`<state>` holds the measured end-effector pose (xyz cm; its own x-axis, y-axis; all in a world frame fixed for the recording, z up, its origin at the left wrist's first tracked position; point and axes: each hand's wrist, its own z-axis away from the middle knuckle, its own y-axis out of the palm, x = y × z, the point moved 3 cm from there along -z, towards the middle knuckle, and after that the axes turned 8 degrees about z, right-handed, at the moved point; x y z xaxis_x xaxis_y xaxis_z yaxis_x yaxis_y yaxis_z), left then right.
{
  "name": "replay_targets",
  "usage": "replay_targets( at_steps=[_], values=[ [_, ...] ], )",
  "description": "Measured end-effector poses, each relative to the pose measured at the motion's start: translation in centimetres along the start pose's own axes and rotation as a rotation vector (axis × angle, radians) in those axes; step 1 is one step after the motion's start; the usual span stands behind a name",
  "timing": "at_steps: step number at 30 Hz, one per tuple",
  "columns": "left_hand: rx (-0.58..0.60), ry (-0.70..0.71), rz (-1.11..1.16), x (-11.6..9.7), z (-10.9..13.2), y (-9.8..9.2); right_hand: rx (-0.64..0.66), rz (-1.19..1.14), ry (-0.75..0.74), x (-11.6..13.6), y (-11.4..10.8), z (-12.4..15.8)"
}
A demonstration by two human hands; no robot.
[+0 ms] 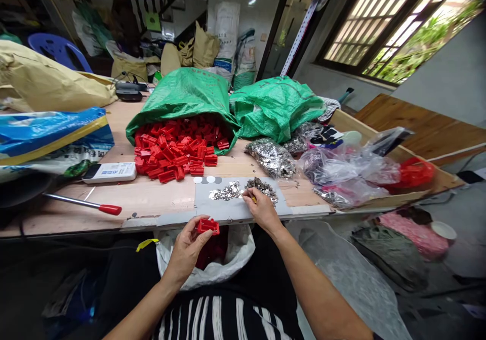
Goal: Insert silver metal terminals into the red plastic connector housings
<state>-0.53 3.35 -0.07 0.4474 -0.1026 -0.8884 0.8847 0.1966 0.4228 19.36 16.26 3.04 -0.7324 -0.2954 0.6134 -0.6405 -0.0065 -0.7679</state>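
Just behind metal bits point(261, 187), red heap point(174, 150).

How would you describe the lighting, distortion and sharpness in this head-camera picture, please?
Head view: daylight through the window is partly blown out at upper right; the wide lens bows the table edge and tilts the scene; the left hand holding a red plastic part and the right hand on the glinting metal pieces are sharp; the lower corners fall dark and soft.
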Motion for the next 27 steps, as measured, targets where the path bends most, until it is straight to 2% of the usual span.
replay_targets(
  at_steps=[3,6,9,12,15,18,27],
  values=[
    [-0.015,0.074,-0.100,-0.2,-0.2,0.1,-0.023,-0.063,0.056,-0.6,-0.6,0.3],
    [-0.027,0.178,-0.199,-0.7,-0.3,0.4,0.014,-0.267,0.136,-0.8,-0.3,1.0],
    [-0.031,0.271,-0.263,-1.2,-0.4,0.9,0.118,-0.503,0.182,0.4,0.7,2.0],
    [-0.054,0.335,-0.288,-1.6,-0.4,1.4,0.198,-0.614,0.171,2.6,1.9,3.1],
    [-0.063,0.360,-0.308,-1.9,-0.3,1.7,0.201,-0.606,0.097,4.4,2.7,4.0],
    [-0.055,0.373,-0.330,-2.0,-0.3,1.8,0.189,-0.546,0.019,5.1,3.0,4.5],
    [0.022,0.472,-0.449,-2.3,-0.1,2.1,0.188,-0.408,0.033,5.0,2.8,4.7]
  ],
)
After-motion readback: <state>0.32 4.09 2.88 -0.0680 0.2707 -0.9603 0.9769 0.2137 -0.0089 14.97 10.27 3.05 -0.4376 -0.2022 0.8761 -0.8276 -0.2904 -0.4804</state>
